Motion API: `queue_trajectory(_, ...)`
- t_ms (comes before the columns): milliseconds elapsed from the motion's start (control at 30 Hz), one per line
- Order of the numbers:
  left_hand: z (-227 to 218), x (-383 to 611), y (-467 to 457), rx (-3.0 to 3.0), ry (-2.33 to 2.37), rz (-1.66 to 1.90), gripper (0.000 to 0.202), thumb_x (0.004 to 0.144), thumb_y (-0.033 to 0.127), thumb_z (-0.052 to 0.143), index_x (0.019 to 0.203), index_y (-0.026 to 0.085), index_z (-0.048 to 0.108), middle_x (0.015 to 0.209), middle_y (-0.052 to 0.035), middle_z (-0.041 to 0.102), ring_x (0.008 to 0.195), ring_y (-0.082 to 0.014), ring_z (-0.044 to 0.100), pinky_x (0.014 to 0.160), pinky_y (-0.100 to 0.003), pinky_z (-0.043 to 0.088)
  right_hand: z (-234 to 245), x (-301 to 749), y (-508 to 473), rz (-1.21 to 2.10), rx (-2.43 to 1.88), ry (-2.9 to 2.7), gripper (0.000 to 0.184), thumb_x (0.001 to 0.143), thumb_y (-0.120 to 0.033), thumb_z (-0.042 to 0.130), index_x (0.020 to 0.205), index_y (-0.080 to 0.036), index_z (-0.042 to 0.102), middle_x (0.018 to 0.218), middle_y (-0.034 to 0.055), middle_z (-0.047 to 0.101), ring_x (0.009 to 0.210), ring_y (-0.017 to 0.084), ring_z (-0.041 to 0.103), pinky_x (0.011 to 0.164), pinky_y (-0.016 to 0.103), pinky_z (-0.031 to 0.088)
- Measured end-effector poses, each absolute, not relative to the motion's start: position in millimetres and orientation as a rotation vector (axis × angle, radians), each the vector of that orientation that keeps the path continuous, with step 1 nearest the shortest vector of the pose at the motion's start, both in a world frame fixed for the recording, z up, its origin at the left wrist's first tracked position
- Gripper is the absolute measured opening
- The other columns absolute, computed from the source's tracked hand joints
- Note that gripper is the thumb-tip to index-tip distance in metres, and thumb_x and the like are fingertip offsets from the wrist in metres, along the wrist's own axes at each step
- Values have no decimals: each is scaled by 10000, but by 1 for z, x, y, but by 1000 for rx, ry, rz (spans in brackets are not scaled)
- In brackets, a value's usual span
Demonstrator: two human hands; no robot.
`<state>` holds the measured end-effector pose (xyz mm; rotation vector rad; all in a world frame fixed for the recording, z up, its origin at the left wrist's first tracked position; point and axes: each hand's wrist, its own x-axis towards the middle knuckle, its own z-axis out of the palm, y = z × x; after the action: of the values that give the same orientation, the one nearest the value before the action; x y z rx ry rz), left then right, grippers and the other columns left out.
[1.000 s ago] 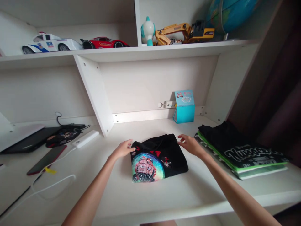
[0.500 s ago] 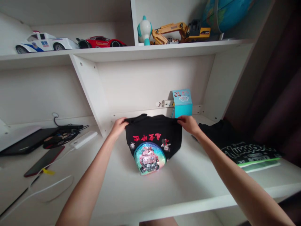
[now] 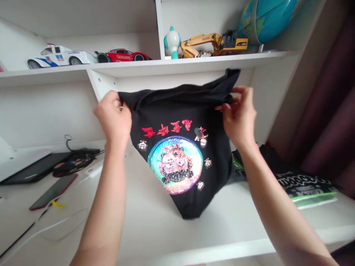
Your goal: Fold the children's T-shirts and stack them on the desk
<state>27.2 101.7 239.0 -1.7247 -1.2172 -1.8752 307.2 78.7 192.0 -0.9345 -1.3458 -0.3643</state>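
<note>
The left hand [image 3: 113, 118] and right hand [image 3: 239, 116] pinch the black shirt [image 3: 177, 107] at its top edge, and a weak pinch could let it slip.

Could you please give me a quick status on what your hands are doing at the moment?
Left hand and right hand gripping top edge of black shirt. Shirt held up, sequin circle print showing. Folded black clothing stack off to the right, apart from both hands.

Two hands [image 3: 113, 117] [image 3: 238, 117], one black T-shirt [image 3: 172, 114], two toy cars [image 3: 59, 57] [image 3: 123, 56], one toy excavator [image 3: 213, 44], one globe [image 3: 266, 22].
</note>
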Motion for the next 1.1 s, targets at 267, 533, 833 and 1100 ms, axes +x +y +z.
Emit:
queue_trajectory(267,124,46,204,-2140,-1851,-1448,595,826,211,462,1349,15,254,1393,-247,316,1293,-288,311,1018,-386,297,67,317,168,-88,-1470,-1886,751,766,-128,417,1409,-10,48,1461,218,142,1353,310,79,1016,445,318)
queue_trajectory(533,-3,14,143,-2876,-1946,-600,369,821,425,445,989,137,602,1116,-161,600,1077,-307,527,923,-378,369,-54,358,103,193,-1790,-2294,642,864,-519,350,1392,-158,308,1465,158,200,1343,285,154,1034,464,267)
queue_trajectory(833,0,52,92,-3307,-2186,-1583,293,795,506,467,967,269,456,773,30,529,670,-137,541,572,-230,434,-72,328,97,-100,-1899,-2318,579,910,-464,272,1408,-169,274,1453,150,230,1341,289,161,1014,504,263)
queue_trajectory(1100,-30,72,81,-2916,-2428,-2103,366,675,364,531,1023,253,505,993,-94,619,1002,-289,566,876,-399,436,-74,318,101,-163,-1859,-2316,543,912,-386,268,1404,-155,284,1454,148,227,1340,290,169,1007,510,272)
